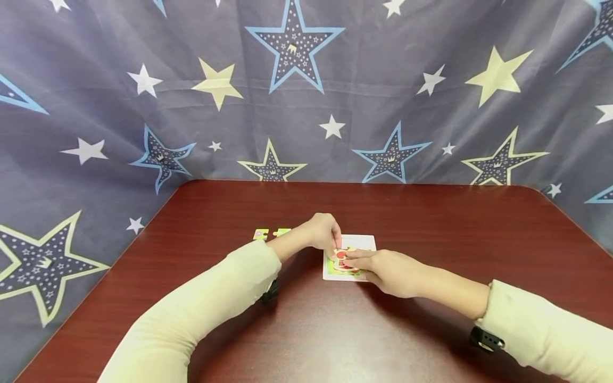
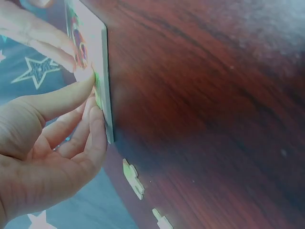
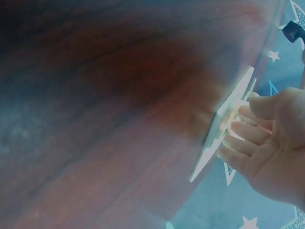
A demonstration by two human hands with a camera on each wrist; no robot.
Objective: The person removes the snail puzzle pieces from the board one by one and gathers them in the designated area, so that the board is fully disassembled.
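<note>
A white-framed puzzle board [image 1: 359,242] with a red, yellow and green picture lies on the table under both hands. My left hand [image 1: 323,232] comes down over its left side. In the left wrist view, the thumb and fingers of the left hand [image 2: 62,119] pinch a green-edged puzzle piece [image 2: 98,97] at the board's edge; they hide most of it. From the right, my right hand [image 1: 395,272] rests its extended fingertips on the picture. The right wrist view shows the right hand [image 3: 271,140] with its fingers against the board [image 3: 209,148], covering part of the picture.
Two loose puzzle pieces, a green one with a pink spot [image 1: 261,234] and another green one [image 1: 282,232], lie left of the board, behind the left forearm. The dark red table [image 1: 431,218] meets a grey star-patterned cloth [image 1: 297,117] at its far edge.
</note>
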